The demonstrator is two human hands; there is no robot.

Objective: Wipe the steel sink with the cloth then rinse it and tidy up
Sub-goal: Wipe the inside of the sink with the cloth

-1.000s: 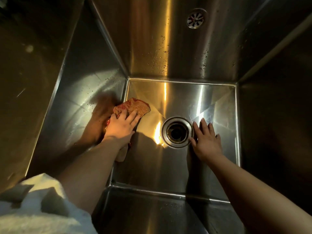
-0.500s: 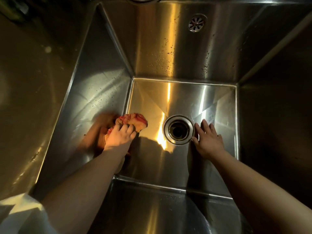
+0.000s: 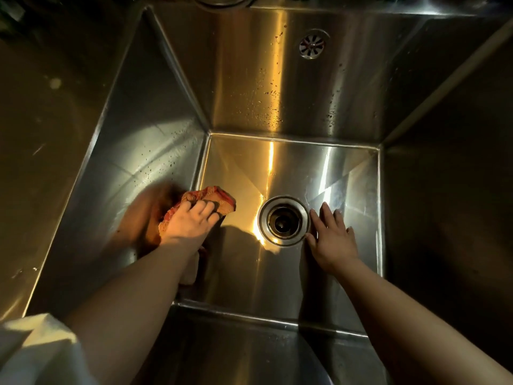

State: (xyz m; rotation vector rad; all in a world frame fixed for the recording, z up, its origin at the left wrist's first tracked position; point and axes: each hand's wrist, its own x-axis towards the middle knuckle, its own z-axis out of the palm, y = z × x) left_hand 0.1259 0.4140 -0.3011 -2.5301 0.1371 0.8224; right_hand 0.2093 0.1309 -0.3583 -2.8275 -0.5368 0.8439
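Note:
I look down into a deep steel sink (image 3: 277, 168). My left hand (image 3: 191, 220) presses a crumpled orange-red cloth (image 3: 219, 198) onto the sink floor by the left wall, fingers curled over it; part of the cloth trails under my wrist. My right hand (image 3: 331, 237) lies flat on the floor with fingers spread, just right of the round drain (image 3: 283, 220), its fingertips touching the drain's rim. It holds nothing.
An overflow grate (image 3: 312, 45) sits high on the back wall, which carries water droplets. A steel counter (image 3: 41, 162) lies to the left of the sink. A white garment (image 3: 36, 354) shows at the bottom left. The right wall is in deep shadow.
My left hand has pulled the cloth back along the left side of the sink floor toward me, and the cloth is more bunched. My right hand stays beside the drain.

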